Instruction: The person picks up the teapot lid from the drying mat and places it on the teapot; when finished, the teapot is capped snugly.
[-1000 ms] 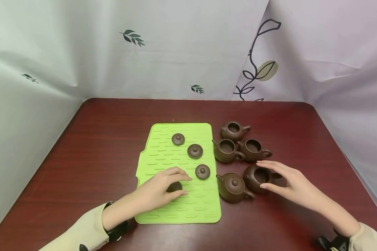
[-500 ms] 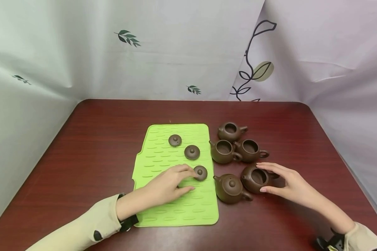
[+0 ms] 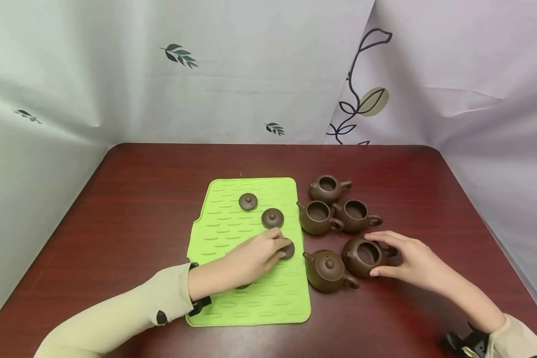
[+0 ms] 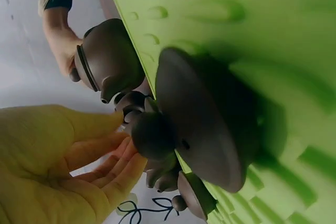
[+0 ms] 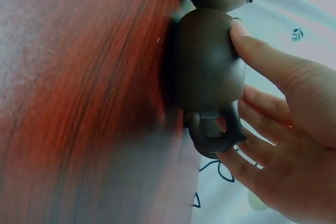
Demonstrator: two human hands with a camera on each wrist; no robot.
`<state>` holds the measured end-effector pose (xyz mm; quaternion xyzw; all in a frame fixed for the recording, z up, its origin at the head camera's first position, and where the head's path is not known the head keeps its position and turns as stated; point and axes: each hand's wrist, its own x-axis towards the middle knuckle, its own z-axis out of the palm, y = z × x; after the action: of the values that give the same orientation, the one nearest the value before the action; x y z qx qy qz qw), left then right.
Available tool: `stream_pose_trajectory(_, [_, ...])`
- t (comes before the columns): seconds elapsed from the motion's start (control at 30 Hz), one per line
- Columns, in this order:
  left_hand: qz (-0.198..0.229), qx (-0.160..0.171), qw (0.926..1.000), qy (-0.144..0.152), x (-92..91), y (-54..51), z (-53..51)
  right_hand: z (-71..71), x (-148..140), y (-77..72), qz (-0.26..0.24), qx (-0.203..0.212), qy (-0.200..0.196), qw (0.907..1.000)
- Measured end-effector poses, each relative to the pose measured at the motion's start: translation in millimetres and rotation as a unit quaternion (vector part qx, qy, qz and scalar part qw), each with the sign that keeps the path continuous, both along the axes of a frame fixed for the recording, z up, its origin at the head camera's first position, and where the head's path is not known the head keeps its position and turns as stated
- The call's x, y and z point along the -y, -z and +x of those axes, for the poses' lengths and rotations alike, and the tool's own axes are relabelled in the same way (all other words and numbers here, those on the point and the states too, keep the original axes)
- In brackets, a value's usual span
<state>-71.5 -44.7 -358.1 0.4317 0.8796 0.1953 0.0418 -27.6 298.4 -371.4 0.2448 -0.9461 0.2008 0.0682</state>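
My left hand (image 3: 250, 258) has its thumb and fingertips around the knob of a dark brown teapot lid (image 3: 290, 249), which lies on the green mat (image 3: 277, 298). The fingers hide the knob in the head view. Another lid (image 4: 199, 124), close to the camera in the left wrist view, sits mostly beneath that hand. My right hand (image 3: 411, 261) holds a lidless brown teapot (image 3: 358, 253) with thumb and fingers on either side of its body. That teapot's round handle (image 5: 215, 137) points towards the palm. Beside it stands a teapot with its lid on (image 3: 326, 273).
Two more lids, a farther one (image 3: 248, 201) and a nearer one (image 3: 273, 218), lie on the mat. Behind the held teapot stand three lidless teapots: a back one (image 3: 325, 188), a left one (image 3: 316, 219) and a right one (image 3: 353, 216). Patterned cloth (image 3: 232, 89) hangs behind the table.
My left hand has moved right and away from me, from the near lid to the one by the mat's right edge, its fingers closing there. My right hand stays on the teapot.
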Motion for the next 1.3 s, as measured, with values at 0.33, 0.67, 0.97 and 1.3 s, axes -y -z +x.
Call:
stream_pose_trajectory(0.33, [-0.043,-0.035,0.9984,-0.005,-10.1,-2.4,-11.1,-0.2,0,1.1,-0.024,0.008,-0.007,0.9997])
stream_pose_trajectory(0.67, [-0.018,-0.059,0.9981,0.003,-7.2,3.9,-16.6,-4.2,0,1.6,-0.031,0.008,-0.011,0.9994])
stream_pose_trajectory(0.97, [0.001,-0.101,0.9949,-0.003,-11.1,-5.8,-17.3,-4.9,-1,1.0,-0.028,0.013,-0.005,0.9995])
stream_pose_trajectory(1.3, [0.036,-0.088,0.9953,-0.019,-27.4,-20.3,-29.0,-3.6,-1,0.7,-0.030,0.021,0.003,0.9993])
